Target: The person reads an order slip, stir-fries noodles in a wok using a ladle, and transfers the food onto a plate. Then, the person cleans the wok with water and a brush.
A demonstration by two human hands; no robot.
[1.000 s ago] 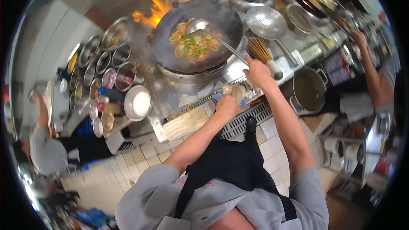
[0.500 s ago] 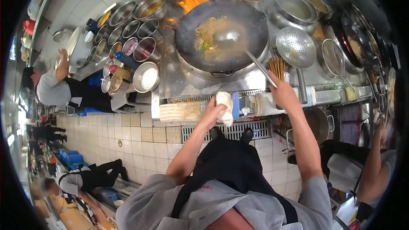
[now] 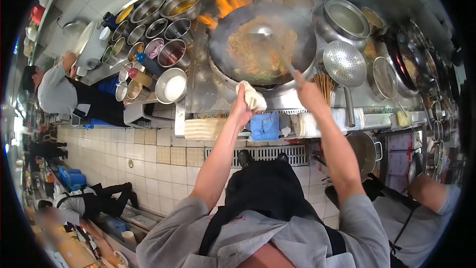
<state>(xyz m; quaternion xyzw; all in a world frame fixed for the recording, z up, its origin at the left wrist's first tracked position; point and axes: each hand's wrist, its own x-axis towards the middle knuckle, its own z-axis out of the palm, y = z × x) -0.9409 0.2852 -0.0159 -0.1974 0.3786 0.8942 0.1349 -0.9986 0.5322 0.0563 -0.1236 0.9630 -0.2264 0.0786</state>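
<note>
In the head view, noodles with bits of vegetable [image 3: 270,54] lie spread in a large black wok [image 3: 305,34], partly veiled by smoke. My left hand [image 3: 239,109] is closed around a folded white cloth [image 3: 255,99] at the wok's near edge, where the near handle is hidden. My right hand [image 3: 311,94] grips the shaft of a steel ladle [image 3: 261,30], whose bowl rests among the noodles. The ladle's shaft is blurred by motion.
Flames [image 3: 231,3] rise behind the wok's left side. Metal bowls and sauce pots [image 3: 171,84] stand to the left. A perforated strainer [image 3: 344,63] lies to the right, beside a bamboo brush [image 3: 323,88]. A co-worker [image 3: 411,213] is close on the right.
My left hand and the cloth have moved forward to the wok's near edge. The noodles have spread out, with more smoke above them. My right hand has shifted forward and left with the ladle.
</note>
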